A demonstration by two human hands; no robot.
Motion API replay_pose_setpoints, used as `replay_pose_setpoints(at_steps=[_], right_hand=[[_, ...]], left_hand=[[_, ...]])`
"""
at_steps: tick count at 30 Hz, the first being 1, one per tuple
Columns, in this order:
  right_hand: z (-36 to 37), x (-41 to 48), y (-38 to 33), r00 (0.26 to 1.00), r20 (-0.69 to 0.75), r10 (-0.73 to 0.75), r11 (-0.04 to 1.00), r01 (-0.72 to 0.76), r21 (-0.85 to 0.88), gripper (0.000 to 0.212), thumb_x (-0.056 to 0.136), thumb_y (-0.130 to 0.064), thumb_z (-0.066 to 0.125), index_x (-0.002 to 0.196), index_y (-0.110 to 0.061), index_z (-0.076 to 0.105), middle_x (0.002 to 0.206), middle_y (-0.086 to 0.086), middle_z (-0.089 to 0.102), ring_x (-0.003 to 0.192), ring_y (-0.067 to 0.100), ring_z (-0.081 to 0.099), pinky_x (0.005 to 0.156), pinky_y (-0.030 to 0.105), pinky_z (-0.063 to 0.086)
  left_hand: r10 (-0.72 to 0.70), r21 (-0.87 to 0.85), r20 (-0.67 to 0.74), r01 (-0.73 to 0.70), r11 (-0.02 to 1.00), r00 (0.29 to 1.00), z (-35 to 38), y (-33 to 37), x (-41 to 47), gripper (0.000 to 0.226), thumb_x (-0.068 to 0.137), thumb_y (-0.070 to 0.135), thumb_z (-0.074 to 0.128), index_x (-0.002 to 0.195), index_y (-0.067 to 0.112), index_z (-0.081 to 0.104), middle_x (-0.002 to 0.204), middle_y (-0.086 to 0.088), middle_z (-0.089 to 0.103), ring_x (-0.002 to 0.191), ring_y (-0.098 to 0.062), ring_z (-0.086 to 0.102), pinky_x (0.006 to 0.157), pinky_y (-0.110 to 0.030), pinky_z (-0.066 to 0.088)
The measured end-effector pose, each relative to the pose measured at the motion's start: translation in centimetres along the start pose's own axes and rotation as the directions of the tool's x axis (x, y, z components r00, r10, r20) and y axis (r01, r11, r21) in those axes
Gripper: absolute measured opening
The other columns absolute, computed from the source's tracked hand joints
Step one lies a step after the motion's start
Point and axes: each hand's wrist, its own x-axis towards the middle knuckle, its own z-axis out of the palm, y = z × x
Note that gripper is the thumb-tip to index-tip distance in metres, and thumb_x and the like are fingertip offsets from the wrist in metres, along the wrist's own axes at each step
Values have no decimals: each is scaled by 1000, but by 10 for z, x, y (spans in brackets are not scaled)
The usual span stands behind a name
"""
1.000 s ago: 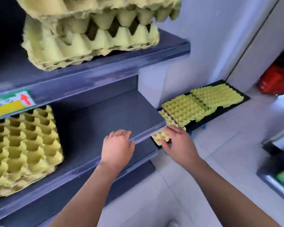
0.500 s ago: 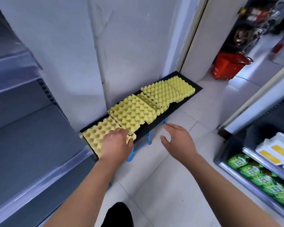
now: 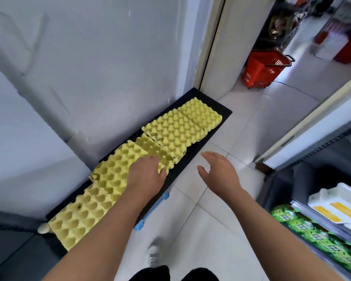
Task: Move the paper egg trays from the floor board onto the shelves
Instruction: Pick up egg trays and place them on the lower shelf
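Several yellow paper egg trays lie in a row on a black floor board (image 3: 217,126) along the white wall. The nearest tray (image 3: 79,218) sits at the board's near end, a middle tray (image 3: 116,169) overlaps it, and farther trays (image 3: 180,126) reach toward the far end. My left hand (image 3: 146,175) lies palm down on the middle tray's right edge, fingers over the rim. My right hand (image 3: 219,171) hovers open above the tiled floor, right of the board, holding nothing.
A blue support (image 3: 152,211) pokes out under the board. The dark shelf unit's corner (image 3: 6,242) is at the lower left. A cooler with green packs (image 3: 312,236) and white cartons (image 3: 338,205) stands on the right. A red basket (image 3: 261,72) sits in the far aisle.
The view has swung from the shelves to the floor board and come closer. My left hand moved from the shelf edge to the nearest tray, then on to the middle tray. My right hand stays open.
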Motion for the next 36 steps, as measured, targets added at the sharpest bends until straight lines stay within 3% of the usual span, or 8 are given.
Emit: replay_pose_setpoints(at_steps=[7,13,20,25,29,36], right_hand=[[8,105,61,996,77,40,999,-41,19,49,93,-33,52,139,-17,46,142,1,47,132,16,40,108,27,28],[27,206,121,981,181,-73,997,66,43,48,93,-30,53,138,-12,47,141,3,48,132,18,39,108,27,27],[81,314,180,914,363,-180,983,179,37,52,95,-33,50,142,-13,39,146,5,41,136,19,34,110,31,28],[134,368,201,862,472,-187,981,190,41,57,93,-36,50,145,-18,33,148,5,37,137,20,31,105,33,33],[176,399,211,827,542,-151,986,169,18,67,90,-41,56,147,-19,28,150,13,29,137,27,29,105,40,37],[239,437,225,728,684,-54,982,163,-96,98,74,-58,67,150,-32,10,153,23,7,141,38,18,111,48,28]], left_hand=[[-50,-47,94,55,997,994,35,29,109,40,95,37,48,130,19,52,123,-2,57,114,-22,52,90,-34,42],[-230,-86,142,243,966,963,83,57,196,48,96,36,48,140,19,42,136,-4,48,124,-23,46,99,-33,38],[-497,-168,217,533,829,840,152,65,267,51,93,34,53,141,22,42,141,-1,45,122,-24,49,95,-41,45],[-615,-119,305,670,733,727,203,45,292,61,90,37,56,144,24,34,145,-2,37,127,-27,43,97,-44,43],[-653,-138,405,749,648,640,240,28,306,77,83,38,66,145,25,23,146,-6,28,129,-31,38,100,-44,40],[-675,-143,512,827,543,532,291,8,330,92,77,37,75,146,33,13,152,-7,2,125,-39,43,93,-49,48]])
